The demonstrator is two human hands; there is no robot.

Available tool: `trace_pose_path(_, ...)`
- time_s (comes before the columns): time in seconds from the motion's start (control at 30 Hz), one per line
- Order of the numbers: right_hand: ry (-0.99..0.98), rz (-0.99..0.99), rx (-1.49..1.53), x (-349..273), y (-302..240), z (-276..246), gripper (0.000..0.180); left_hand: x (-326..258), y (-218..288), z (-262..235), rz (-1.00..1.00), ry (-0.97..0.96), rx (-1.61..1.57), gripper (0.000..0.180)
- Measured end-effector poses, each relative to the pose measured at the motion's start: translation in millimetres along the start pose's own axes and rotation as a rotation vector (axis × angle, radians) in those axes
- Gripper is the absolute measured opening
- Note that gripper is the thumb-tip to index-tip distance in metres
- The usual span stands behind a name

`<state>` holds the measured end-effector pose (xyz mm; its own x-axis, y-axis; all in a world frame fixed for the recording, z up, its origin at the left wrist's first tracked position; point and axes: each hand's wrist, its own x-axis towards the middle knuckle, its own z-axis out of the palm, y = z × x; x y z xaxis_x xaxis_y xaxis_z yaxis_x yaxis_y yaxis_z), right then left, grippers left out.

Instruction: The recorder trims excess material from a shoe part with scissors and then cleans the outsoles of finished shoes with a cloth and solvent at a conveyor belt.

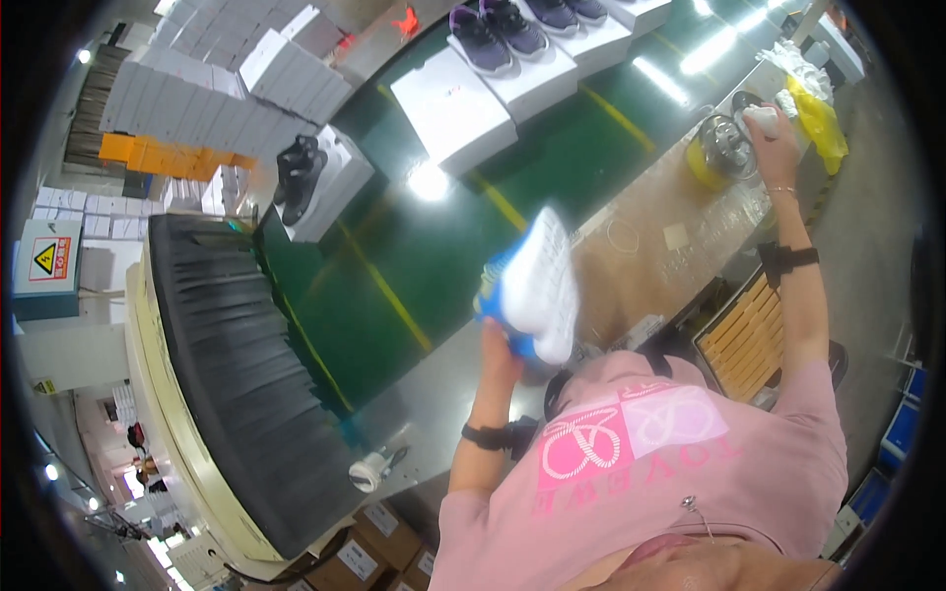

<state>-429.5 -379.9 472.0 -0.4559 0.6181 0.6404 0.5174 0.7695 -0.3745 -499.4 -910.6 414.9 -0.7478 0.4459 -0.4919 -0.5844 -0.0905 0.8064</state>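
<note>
My left hand [501,357] is closed around a blue sneaker [490,281]. Its white sole [548,286] faces to the right, slightly blurred. At the far right of the workbench, my right hand [777,148] has its fingers bent round a small white wad [763,122], which looks like cloth. Just beside that hand stands a clear round container with a yellow lower part [717,156]. White crumpled material [796,67] and a yellow plastic bag [820,123] lie beyond it.
The workbench [616,271] runs along a green conveyor belt [394,266] carrying white shoe boxes [455,113], dark purple sneakers [498,37] and black shoes [300,177]. A curtained tunnel [236,384] covers the belt's left end. A slatted wooden seat [744,335] is near my right side.
</note>
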Motion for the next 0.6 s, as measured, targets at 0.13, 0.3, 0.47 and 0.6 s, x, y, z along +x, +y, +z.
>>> trace_pose_path(0.13,-0.228,-0.034,0.498,-69.8,-87.2,-15.7,0.032,-1.0,-13.4,13.4,-0.03,-0.154,-0.812,0.073)
trace_pose_path(0.3,-1.015,0.293,0.752,-178.4,-179.3,18.0,0.032,16.3,-73.4,-7.2,-0.171,-0.022,-0.833,0.085)
trace_pose_path(0.47,-1.041,-0.117,1.092,-233.1,-273.4,-0.2,0.037,14.8,-74.8,-6.8,-0.249,0.023,-0.824,0.084)
trace_pose_path(0.6,-1.007,-0.136,0.922,-245.0,-255.5,32.0,0.033,19.6,-81.6,-12.5,-0.258,0.019,-0.82,0.087)
